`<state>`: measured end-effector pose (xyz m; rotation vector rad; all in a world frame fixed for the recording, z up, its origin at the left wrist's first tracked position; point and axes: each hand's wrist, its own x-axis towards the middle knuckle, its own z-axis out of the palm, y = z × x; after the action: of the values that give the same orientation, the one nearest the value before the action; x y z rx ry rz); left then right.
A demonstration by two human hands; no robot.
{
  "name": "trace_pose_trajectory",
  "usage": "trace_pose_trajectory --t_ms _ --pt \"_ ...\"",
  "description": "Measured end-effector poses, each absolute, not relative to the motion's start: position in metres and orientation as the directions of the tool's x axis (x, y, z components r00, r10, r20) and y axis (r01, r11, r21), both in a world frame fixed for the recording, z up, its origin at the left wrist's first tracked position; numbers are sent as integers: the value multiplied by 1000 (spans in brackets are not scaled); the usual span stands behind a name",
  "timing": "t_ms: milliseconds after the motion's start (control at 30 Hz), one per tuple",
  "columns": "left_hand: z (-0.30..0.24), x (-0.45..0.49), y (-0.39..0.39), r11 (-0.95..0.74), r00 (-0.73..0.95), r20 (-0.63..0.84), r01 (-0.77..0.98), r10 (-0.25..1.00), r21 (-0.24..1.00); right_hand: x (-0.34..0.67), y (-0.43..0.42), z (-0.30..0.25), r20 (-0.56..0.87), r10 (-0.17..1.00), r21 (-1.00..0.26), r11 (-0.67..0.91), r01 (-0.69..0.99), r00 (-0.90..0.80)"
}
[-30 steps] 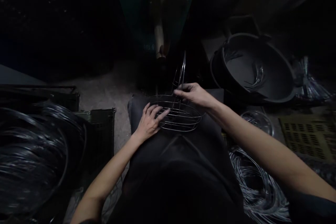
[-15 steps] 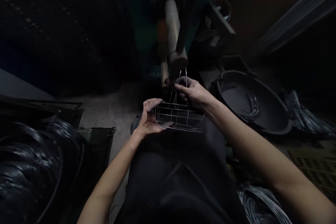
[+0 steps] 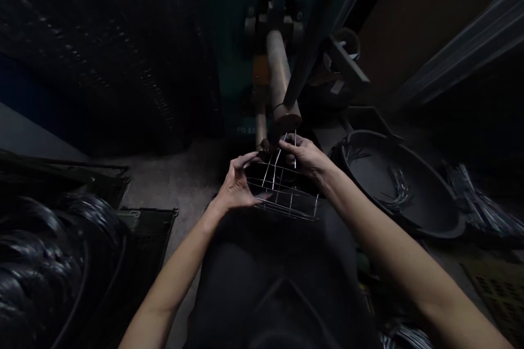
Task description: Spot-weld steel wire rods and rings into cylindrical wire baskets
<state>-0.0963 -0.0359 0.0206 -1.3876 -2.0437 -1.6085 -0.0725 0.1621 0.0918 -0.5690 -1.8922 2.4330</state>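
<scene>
A wire basket (image 3: 292, 202) of thin metal rods sits above my lap, close under the machine's electrode arms. Its left end is gripped by my left hand (image 3: 239, 182), thumb below and fingers over the top. My right hand (image 3: 305, 155) pinches a bent wire piece (image 3: 295, 147) that stands up at the basket's far side. The top of that wire lies just beneath the thick upper electrode arm (image 3: 282, 82). The shorter lower arm (image 3: 261, 125) ends near my left fingertips. Dim light hides where wire and basket meet.
To the right stands a round black basin (image 3: 409, 174) holding some wire pieces, beside a bundle of wires (image 3: 483, 202). Coiled wire rings (image 3: 36, 262) fill the left side by a dark crate (image 3: 151, 240). A yellow crate (image 3: 499, 283) lies lower right. A metal bar (image 3: 313, 43) slants above my right hand.
The basket has tilted, showing more of its far mesh. My view has shifted, so the machine appears lower. Both hands keep their grips, close to the electrode ends.
</scene>
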Motion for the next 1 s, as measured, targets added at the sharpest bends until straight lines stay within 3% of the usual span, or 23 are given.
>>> trace_pose_trajectory --t_ms 367,833,1000 --pt "23 -120 -30 36 -547 613 762 569 647 -95 166 88 -244 272 -966 -158 207 -931" --pt "30 -135 -27 15 -533 606 758 591 652 -108 170 79 -249 290 -960 -203 195 -924" --pt "33 -137 -28 47 -557 562 735 611 677 -106 168 90 -273 422 -953 -242 182 -865"
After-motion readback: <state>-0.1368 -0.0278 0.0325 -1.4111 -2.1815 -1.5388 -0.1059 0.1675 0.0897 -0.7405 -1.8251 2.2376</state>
